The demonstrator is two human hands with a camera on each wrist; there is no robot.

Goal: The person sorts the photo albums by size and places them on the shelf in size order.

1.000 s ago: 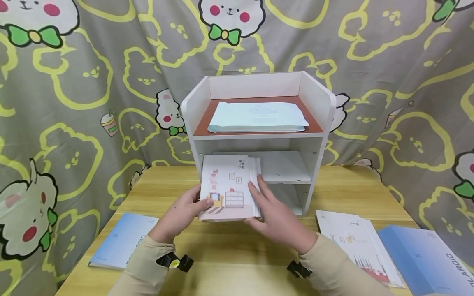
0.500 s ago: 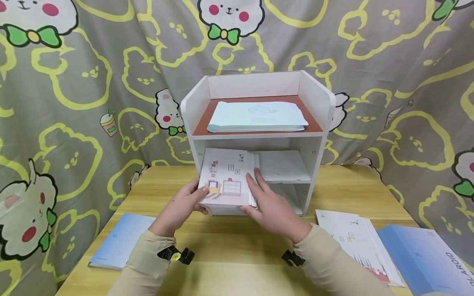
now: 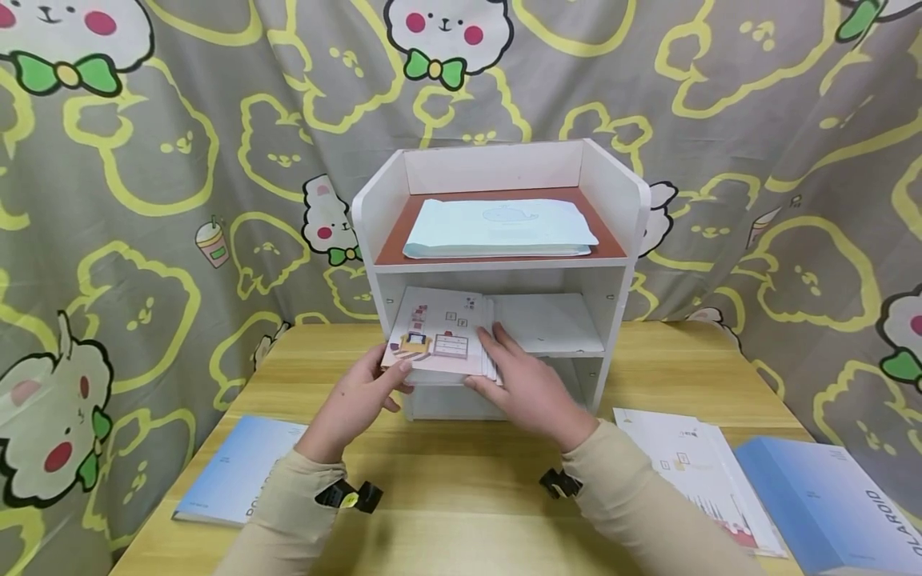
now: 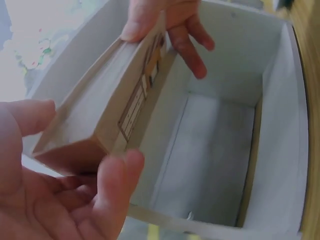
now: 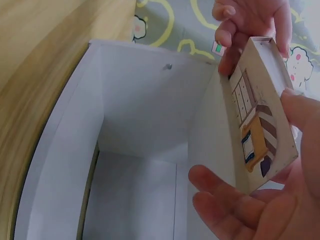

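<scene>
we look forward and down from the head over shelf unit (image 3: pixel 547 318) and table (image 3: pixel 461 496), then up close and turned sideways from each wrist into the lower compartment (image 4: pixel 215 155), both wrist views sharing it and the book stack (image 4: pixel 97 100)

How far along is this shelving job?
Looks done: the whale-cover stack lies on the top shelf. In hand: the left hand grips a white stack, the right hand against its side, overhanging the middle shelf. Probably remaining: settling that stack, then perhaps the white books, thin blue book and thick blue item on the table.
</scene>
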